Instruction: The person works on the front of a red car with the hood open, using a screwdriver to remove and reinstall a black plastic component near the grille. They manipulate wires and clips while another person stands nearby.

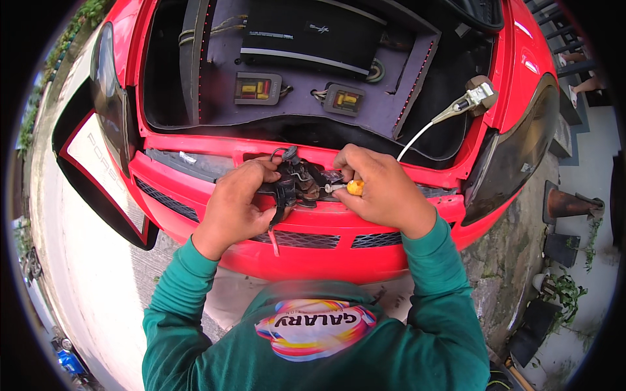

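Mechanism (303, 185) sits between left grip (236, 201) and right grip (386, 188).

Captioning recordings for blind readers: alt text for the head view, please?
The left hand holds a dark mechanism at a red car's edge; the right hand holds a yellow-ended tool toward it. Beyond, the open compartment holds a black box.

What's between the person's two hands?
In the head view, a dark mechanism and a yellow tool's metal shaft lie between the left hand and the right hand.
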`<state>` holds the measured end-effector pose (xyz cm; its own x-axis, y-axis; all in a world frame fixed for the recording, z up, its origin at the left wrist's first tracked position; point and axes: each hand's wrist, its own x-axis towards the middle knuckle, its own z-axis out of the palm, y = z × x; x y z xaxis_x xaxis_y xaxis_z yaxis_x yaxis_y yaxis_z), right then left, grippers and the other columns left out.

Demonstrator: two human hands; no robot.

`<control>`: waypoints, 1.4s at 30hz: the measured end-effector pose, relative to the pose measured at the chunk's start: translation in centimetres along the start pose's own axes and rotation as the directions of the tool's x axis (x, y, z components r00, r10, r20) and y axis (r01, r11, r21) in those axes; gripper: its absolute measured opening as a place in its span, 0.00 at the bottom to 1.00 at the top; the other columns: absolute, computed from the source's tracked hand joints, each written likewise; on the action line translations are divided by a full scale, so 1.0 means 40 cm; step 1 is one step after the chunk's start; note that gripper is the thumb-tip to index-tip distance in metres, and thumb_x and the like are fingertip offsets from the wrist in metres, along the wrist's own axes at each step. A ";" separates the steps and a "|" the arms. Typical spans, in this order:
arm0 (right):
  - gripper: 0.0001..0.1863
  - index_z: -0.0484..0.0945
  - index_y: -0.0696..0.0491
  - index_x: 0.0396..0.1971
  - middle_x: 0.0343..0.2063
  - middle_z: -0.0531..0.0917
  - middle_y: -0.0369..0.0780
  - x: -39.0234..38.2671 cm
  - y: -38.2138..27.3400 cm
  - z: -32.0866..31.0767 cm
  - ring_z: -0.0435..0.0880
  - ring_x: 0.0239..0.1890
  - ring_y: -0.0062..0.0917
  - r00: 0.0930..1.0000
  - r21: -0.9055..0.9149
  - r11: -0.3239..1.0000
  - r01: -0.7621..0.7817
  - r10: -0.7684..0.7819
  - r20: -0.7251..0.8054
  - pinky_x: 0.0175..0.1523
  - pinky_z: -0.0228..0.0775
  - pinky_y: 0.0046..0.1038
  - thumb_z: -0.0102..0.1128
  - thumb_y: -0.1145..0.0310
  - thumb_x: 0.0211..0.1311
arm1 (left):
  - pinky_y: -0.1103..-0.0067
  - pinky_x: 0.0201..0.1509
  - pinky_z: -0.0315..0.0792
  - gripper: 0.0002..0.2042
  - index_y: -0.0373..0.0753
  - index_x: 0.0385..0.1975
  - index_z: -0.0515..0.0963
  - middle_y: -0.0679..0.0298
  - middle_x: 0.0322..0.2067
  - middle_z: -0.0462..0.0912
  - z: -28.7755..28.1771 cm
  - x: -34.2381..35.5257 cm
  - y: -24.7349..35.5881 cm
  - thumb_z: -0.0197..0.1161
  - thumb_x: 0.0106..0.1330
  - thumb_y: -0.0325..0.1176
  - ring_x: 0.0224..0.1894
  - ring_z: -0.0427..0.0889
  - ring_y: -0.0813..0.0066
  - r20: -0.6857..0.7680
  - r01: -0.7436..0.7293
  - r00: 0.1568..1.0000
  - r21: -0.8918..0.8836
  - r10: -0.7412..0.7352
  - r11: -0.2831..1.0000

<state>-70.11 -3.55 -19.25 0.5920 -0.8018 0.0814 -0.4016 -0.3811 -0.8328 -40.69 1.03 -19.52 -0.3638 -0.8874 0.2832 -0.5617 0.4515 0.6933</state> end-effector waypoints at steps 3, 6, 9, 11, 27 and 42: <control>0.19 0.80 0.57 0.44 0.34 0.82 0.43 -0.002 0.012 0.002 0.86 0.35 0.38 0.999 -0.013 0.999 0.038 -0.038 0.012 0.41 0.79 0.37 0.80 0.76 0.55 | 0.61 0.57 0.87 0.23 0.31 0.42 0.79 0.47 0.45 0.89 -0.002 0.001 0.003 0.86 0.50 0.28 0.55 0.91 0.45 0.005 0.037 0.999 -0.021 -0.036 0.999; 0.17 0.81 0.58 0.43 0.34 0.83 0.44 -0.005 0.014 -0.001 0.87 0.35 0.40 0.998 -0.039 0.998 0.057 -0.056 0.021 0.41 0.80 0.37 0.79 0.76 0.56 | 0.62 0.57 0.87 0.22 0.31 0.42 0.79 0.47 0.45 0.89 -0.001 -0.008 0.000 0.83 0.49 0.25 0.57 0.91 0.45 -0.017 0.029 0.999 0.003 -0.029 1.000; 0.16 0.81 0.58 0.42 0.35 0.84 0.44 -0.010 0.008 -0.003 0.89 0.36 0.41 0.999 -0.086 0.996 0.025 -0.021 0.040 0.40 0.80 0.38 0.79 0.75 0.57 | 0.62 0.58 0.86 0.22 0.31 0.41 0.78 0.49 0.45 0.88 -0.002 -0.019 -0.004 0.81 0.46 0.22 0.60 0.90 0.45 -0.023 0.007 1.000 0.036 -0.006 0.999; 0.17 0.79 0.57 0.41 0.37 0.86 0.44 -0.012 0.008 0.001 0.90 0.36 0.42 0.999 -0.094 0.995 0.023 -0.021 0.026 0.38 0.81 0.38 0.80 0.73 0.58 | 0.61 0.59 0.86 0.22 0.31 0.41 0.78 0.49 0.45 0.87 -0.009 -0.020 -0.001 0.79 0.45 0.21 0.61 0.89 0.44 0.004 -0.005 1.000 0.040 0.004 0.999; 0.19 0.79 0.53 0.46 0.39 0.85 0.42 -0.013 0.012 -0.012 0.89 0.35 0.42 0.998 -0.076 0.997 0.018 -0.013 0.064 0.36 0.80 0.39 0.81 0.69 0.60 | 0.53 0.65 0.86 0.17 0.27 0.37 0.75 0.47 0.43 0.83 -0.031 -0.021 -0.008 0.73 0.47 0.16 0.62 0.88 0.34 0.024 -0.012 1.000 -0.070 0.014 0.997; 0.23 0.78 0.50 0.54 0.45 0.78 0.43 -0.013 0.001 0.001 0.87 0.38 0.45 0.993 -0.099 0.993 0.058 -0.046 0.112 0.40 0.81 0.45 0.76 0.70 0.60 | 0.58 0.58 0.89 0.21 0.29 0.38 0.78 0.47 0.48 0.82 -0.010 0.002 0.019 0.83 0.46 0.19 0.59 0.90 0.38 0.029 -0.029 0.999 0.017 0.028 0.999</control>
<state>-70.41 -3.15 -19.35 0.6846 -0.7266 0.0578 -0.4344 -0.4705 -0.7681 -40.85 1.27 -18.70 -0.4009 -0.8713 0.2831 -0.5637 0.4782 0.6735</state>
